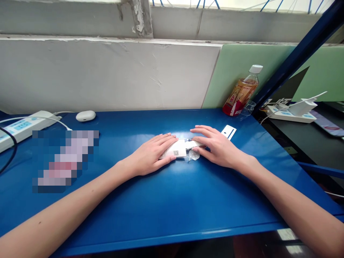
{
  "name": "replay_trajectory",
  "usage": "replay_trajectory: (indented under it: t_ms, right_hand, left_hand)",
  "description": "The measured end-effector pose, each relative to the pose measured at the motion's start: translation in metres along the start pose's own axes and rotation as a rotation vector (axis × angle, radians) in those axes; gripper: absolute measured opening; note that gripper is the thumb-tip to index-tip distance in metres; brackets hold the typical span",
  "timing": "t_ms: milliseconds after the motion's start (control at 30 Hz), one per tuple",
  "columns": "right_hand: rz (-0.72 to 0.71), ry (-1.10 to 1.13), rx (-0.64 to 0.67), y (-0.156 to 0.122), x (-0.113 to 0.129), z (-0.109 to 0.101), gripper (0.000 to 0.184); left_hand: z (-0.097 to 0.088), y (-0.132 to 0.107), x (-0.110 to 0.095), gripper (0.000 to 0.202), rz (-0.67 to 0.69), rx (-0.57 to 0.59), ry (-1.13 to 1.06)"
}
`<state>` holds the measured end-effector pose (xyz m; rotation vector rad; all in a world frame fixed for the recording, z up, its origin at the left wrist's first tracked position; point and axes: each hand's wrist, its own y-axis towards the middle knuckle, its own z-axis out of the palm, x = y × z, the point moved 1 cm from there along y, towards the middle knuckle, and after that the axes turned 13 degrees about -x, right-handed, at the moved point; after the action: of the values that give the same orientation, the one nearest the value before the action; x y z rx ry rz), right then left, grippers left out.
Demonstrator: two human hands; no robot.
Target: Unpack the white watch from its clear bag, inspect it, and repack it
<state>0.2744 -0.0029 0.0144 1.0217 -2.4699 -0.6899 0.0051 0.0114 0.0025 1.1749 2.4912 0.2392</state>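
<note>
My left hand (150,154) lies over the left part of a small white packet (179,148) with a printed square code, its fingers stretched out along the top and its thumb at the near edge. To the right, my right hand (215,143) rests with fingers apart over a small white piece (191,144) in clear plastic. A round pale disc (194,154) shows under its thumb side, also by the clear wrapping. The fingers cover part of these pieces. Just beyond the right hand lies a white card (228,132) with a dark slot and a hole.
On the left are a power strip (44,118), a white earbud case (86,115) and a blurred-out phone-like shape (70,154) with a cable. A drink bottle (240,93) leans at the back right beside a clear plastic cup (247,108). A blue post (290,57) slants up there.
</note>
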Motion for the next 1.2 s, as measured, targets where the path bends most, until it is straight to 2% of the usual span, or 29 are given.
replay_trajectory:
  t_ms: [200,367,567,800,867,900,967,1067,1133,1200]
  right_hand:
    - [0.043,-0.103,-0.046,0.0,-0.028,-0.008,0.03]
    - [0.105,-0.158,-0.121,-0.001,-0.046,-0.015,0.033]
    - [0.173,-0.198,-0.212,-0.001,-0.056,-0.022,0.036]
    - [0.239,-0.201,-0.366,-0.001,-0.057,-0.022,0.038]
    - [0.223,-0.147,-0.351,0.0,-0.052,-0.018,0.036]
    - [0.223,-0.124,-0.336,0.0,-0.05,-0.016,0.035]
    - [0.222,-0.091,-0.304,0.001,-0.043,-0.013,0.032]
    - [0.191,-0.087,-0.266,0.002,-0.031,-0.01,0.029]
    - [0.146,-0.094,-0.244,0.003,-0.022,-0.008,0.026]
    - [0.082,-0.078,-0.225,0.004,-0.012,-0.006,0.024]
  left_hand:
    - [-0.001,-0.001,0.0,0.061,-0.009,-0.007,-0.016]
    - [-0.003,0.001,-0.002,0.064,-0.005,0.057,0.009]
    - [-0.003,0.001,-0.006,0.065,-0.011,0.149,0.08]
    - [0.0,-0.004,-0.015,0.064,-0.008,0.126,0.086]
    - [0.001,-0.005,-0.018,0.067,-0.004,0.045,0.079]
    - [0.001,-0.005,-0.019,0.068,0.001,-0.03,0.071]
    - [-0.001,-0.006,-0.021,0.062,0.048,-0.253,0.049]
    - [-0.007,-0.005,-0.027,0.045,0.194,-0.586,0.032]
    - [-0.009,-0.003,-0.033,0.044,0.261,-0.665,0.063]
    - [-0.01,0.003,-0.039,0.043,0.292,-0.641,0.125]
